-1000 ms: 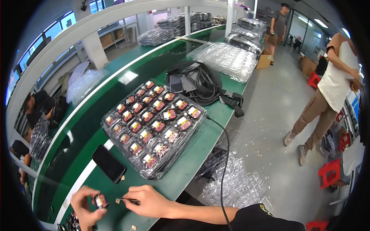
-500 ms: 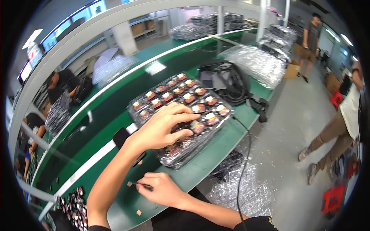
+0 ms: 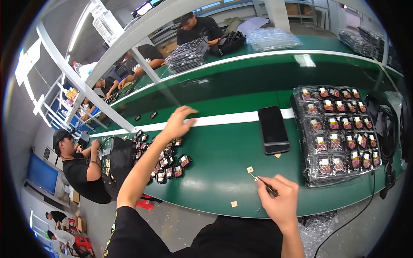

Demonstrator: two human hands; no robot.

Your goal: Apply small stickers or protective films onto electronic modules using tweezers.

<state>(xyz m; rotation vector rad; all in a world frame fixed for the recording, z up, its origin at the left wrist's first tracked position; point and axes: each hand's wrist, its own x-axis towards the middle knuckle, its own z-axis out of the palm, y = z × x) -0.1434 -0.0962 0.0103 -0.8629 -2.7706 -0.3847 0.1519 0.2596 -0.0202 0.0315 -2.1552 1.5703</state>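
Note:
My left hand [image 3: 180, 122] is open above the green workbench, fingers apart and nothing in them, just past a heap of small black parts with pink-and-white faces [image 3: 165, 162]. Closed fingers of my right hand [image 3: 279, 200] grip dark tweezers [image 3: 270, 189]. Their tips point at a small beige square piece [image 3: 250, 170] on the bench; whether they touch it is hard to tell. Another beige square [image 3: 234, 204] lies nearer the front edge. To the right, a clear plastic tray [image 3: 316, 179] holds rows of the same black parts.
A black phone [image 3: 273, 129] lies between the heap and the tray. Behind runs a white strip [image 3: 228, 118], with a metal frame post [image 3: 107, 103] at left. Black cable and bag [image 3: 383, 124] sit beyond the tray. A co-worker [image 3: 81, 165] sits at the left; others work across the bench.
The view has swung left. My left hand has left the tray of parts and moved over by the heap. My right hand still holds the tweezers low over the bench.

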